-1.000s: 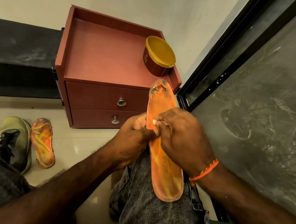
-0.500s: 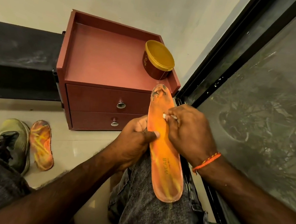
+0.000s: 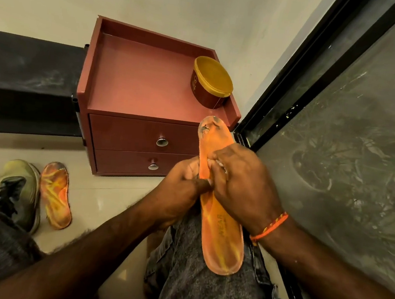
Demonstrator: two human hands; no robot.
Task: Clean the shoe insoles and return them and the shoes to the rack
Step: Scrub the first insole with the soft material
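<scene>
An orange insole (image 3: 221,233) with a worn, dirty toe lies along my right thigh, toe pointing away. My left hand (image 3: 177,193) grips its left edge near the middle, thumb on top. My right hand (image 3: 238,187) presses a small white wipe (image 3: 218,163) against the insole's upper half, fingers curled round it; most of the wipe is hidden. A second orange insole (image 3: 55,196) lies on the floor at the left, beside a pair of yellow-green shoes (image 3: 16,192).
A red two-drawer cabinet (image 3: 141,141) stands ahead against the wall, a yellow-lidded tub (image 3: 211,84) on its top. A dark shelf (image 3: 26,84) runs left of it. A black-framed glass door (image 3: 337,138) fills the right side.
My right hand has slid the wipe back down the insole from nearer the toe. The view has tilted down slightly. My left hand keeps its hold.
</scene>
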